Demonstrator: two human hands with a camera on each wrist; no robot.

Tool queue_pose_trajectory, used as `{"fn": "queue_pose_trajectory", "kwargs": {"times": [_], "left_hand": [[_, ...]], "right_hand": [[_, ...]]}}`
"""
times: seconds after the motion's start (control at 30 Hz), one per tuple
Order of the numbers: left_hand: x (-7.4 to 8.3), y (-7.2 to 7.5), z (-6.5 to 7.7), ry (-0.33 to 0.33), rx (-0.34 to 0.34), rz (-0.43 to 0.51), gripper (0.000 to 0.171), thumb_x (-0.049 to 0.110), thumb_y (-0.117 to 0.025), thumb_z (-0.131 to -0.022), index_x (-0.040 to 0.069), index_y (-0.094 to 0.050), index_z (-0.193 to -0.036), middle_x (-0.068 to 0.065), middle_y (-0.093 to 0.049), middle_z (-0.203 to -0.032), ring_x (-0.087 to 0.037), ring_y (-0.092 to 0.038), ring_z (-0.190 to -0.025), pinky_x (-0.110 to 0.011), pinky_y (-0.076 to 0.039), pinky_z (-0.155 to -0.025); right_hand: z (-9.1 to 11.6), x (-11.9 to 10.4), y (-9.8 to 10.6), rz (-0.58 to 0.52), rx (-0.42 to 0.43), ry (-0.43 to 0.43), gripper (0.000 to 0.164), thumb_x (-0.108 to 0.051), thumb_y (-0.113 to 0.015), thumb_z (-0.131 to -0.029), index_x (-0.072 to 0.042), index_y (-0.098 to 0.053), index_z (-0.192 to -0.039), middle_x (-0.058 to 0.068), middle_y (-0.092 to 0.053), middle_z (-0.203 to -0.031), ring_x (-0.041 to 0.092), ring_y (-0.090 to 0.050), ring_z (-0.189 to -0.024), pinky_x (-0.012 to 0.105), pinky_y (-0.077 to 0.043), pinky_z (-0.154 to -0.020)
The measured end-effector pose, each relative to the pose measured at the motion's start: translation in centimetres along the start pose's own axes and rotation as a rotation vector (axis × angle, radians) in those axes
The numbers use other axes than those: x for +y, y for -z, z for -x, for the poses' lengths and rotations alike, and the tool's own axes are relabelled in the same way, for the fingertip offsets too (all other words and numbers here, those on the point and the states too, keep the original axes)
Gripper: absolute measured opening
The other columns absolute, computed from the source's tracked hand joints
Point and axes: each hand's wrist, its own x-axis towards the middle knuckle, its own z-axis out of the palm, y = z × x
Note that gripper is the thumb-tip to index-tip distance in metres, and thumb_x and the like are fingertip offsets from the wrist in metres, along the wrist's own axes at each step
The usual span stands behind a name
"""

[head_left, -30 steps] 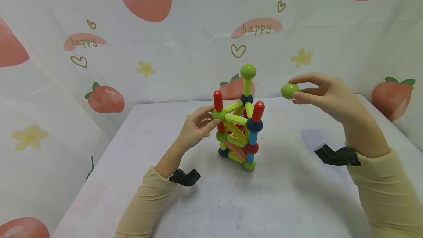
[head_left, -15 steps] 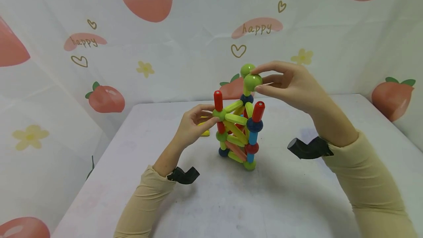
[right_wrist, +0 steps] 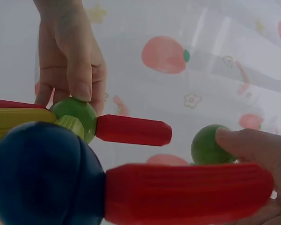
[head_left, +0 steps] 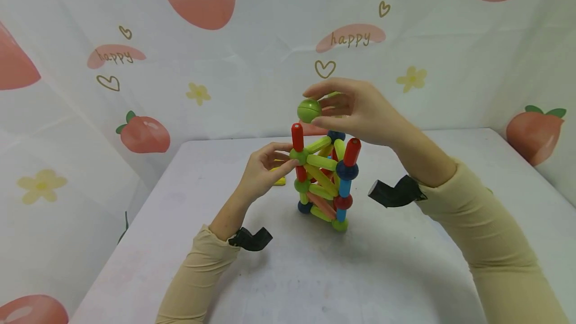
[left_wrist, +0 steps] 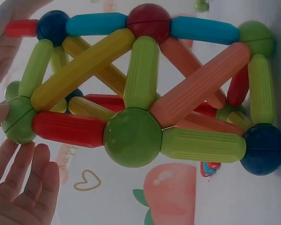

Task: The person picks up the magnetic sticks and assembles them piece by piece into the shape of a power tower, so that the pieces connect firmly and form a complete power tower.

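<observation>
A tower of magnetic rods and balls (head_left: 321, 162) stands on the table, its sticks lime, yellow, orange, red and blue. My left hand (head_left: 266, 170) pinches the green ball (left_wrist: 19, 120) at its upper left corner between thumb and fingers. From that corner a red rod (head_left: 297, 137) points upward. Just over its tip, my right hand (head_left: 355, 110) holds a loose green ball (head_left: 309, 111) by thumb and fingertips. The right wrist view shows a gap between this ball (right_wrist: 207, 146) and the rod's end. Another red rod (head_left: 352, 152) rises from the dark blue ball at the front right corner.
Behind my left hand, a yellow piece (head_left: 280, 181) lies on the white table (head_left: 216, 164). The tower's back post is mostly covered by my right hand. A patterned cloth (head_left: 252, 64) hangs behind the table. Black cameras (head_left: 250, 239) are strapped at both wrists.
My right hand has carried the green ball leftward from the right side, past the back post, to above the left red rod. My left hand has stayed on the tower's corner.
</observation>
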Motion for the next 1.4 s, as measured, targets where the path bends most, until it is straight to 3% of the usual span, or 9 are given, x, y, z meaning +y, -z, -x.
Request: {"fn": "queue_pose_trajectory", "kwargs": {"times": [0.2,0.53,0.77,1.03,1.13,1.3,1.4], "left_hand": [[0.0,0.0,0.0,-0.011,0.0,0.004,0.032,0.0,-0.063,-0.085,-0.003,-0.058,-0.116,-0.019,-0.06,-0.118,-0.013,-0.061,-0.093,-0.029,-0.053,-0.09],[0.0,0.0,0.0,-0.001,-0.001,0.011,0.031,0.001,-0.063,-0.085,-0.002,-0.058,-0.116,-0.019,-0.06,-0.119,-0.02,-0.061,-0.095,-0.03,-0.053,-0.09],[-0.1,-0.1,0.0,0.0,0.001,0.017,0.032,0.001,-0.064,-0.085,-0.002,-0.058,-0.116,-0.019,-0.06,-0.119,-0.015,-0.061,-0.093,-0.028,-0.053,-0.089],[-0.1,-0.1,0.0,-0.02,0.006,0.015,0.032,0.0,-0.064,-0.085,-0.003,-0.058,-0.116,-0.02,-0.06,-0.118,-0.013,-0.062,-0.092,-0.027,-0.053,-0.088],[-0.1,-0.1,0.1,-0.026,0.007,0.01,0.032,0.0,-0.064,-0.084,-0.003,-0.058,-0.116,-0.02,-0.06,-0.118,-0.013,-0.062,-0.092,-0.027,-0.053,-0.087],[-0.1,-0.1,0.1,-0.028,0.01,0.005,0.032,0.001,-0.064,-0.084,-0.003,-0.058,-0.115,-0.02,-0.06,-0.118,-0.01,-0.062,-0.091,-0.028,-0.053,-0.087],[-0.2,-0.1,0.1,-0.026,0.009,0.006,0.032,0.001,-0.064,-0.084,-0.003,-0.058,-0.115,-0.02,-0.06,-0.117,-0.01,-0.061,-0.091,-0.028,-0.053,-0.087]], "right_hand": [[-0.5,-0.3,-0.9,0.074,0.008,0.063,0.032,-0.001,-0.069,-0.081,0.0,-0.062,-0.112,0.012,-0.064,-0.11,0.024,-0.064,-0.106,0.035,-0.052,-0.091],[-0.7,-0.4,-1.7,0.218,0.062,0.217,0.031,-0.001,-0.074,-0.076,-0.002,-0.066,-0.106,0.008,-0.068,-0.102,0.018,-0.063,-0.101,0.032,-0.053,-0.09],[-0.9,-0.4,-2.2,0.257,0.072,0.283,0.029,-0.001,-0.075,-0.075,-0.003,-0.067,-0.103,0.007,-0.068,-0.102,0.018,-0.06,-0.1,0.033,-0.051,-0.089],[-0.3,-0.4,-1.4,0.254,0.078,0.226,0.036,-0.003,-0.074,-0.077,-0.003,-0.064,-0.111,0.009,-0.067,-0.109,0.021,-0.061,-0.101,0.037,-0.053,-0.09],[0.3,-0.2,-0.3,0.234,0.123,0.196,0.034,-0.002,-0.072,-0.078,-0.002,-0.063,-0.111,0.01,-0.067,-0.108,0.02,-0.064,-0.097,0.031,-0.054,-0.087],[2.1,1.3,1.9,0.254,0.187,0.08,0.025,-0.004,-0.065,-0.085,-0.001,-0.063,-0.109,0.01,-0.067,-0.105,0.001,-0.063,-0.087,0.01,-0.049,-0.082],[3.6,2.6,3.1,0.274,0.206,0.002,0.023,-0.005,-0.064,-0.086,-0.002,-0.064,-0.109,0.01,-0.066,-0.104,-0.011,-0.058,-0.083,0.005,-0.047,-0.078]]}}
